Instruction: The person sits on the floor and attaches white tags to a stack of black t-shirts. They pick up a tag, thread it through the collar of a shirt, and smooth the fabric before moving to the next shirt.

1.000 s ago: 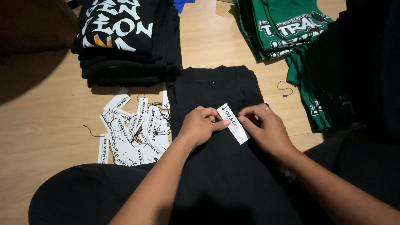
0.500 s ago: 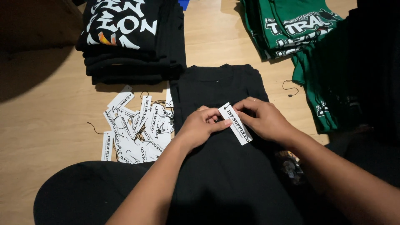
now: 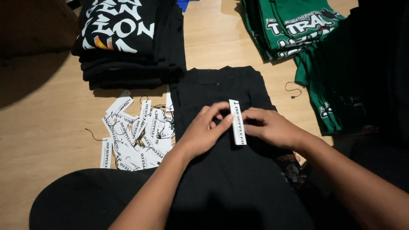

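A folded black shirt [image 3: 221,87] lies in front of me on the wooden surface. Both hands rest on its middle. My left hand [image 3: 204,132] and my right hand [image 3: 272,127] pinch a long white paper tag [image 3: 237,123] between them, fingertips meeting at the tag. The tag stands nearly upright, lengthwise toward me, just above the shirt. Whether a string joins it to the shirt is hidden under the fingers.
A loose heap of white paper tags with strings [image 3: 136,132] lies left of the shirt. A stack of folded black printed shirts [image 3: 128,38] sits at the back left. Green printed shirts [image 3: 294,25] pile up at the back right. The bare wooden surface [image 3: 42,127] stretches to the left.
The tag has turned from slanted to nearly straight between my hands. My fingers have shifted slightly on it; the camera view has moved a little closer.
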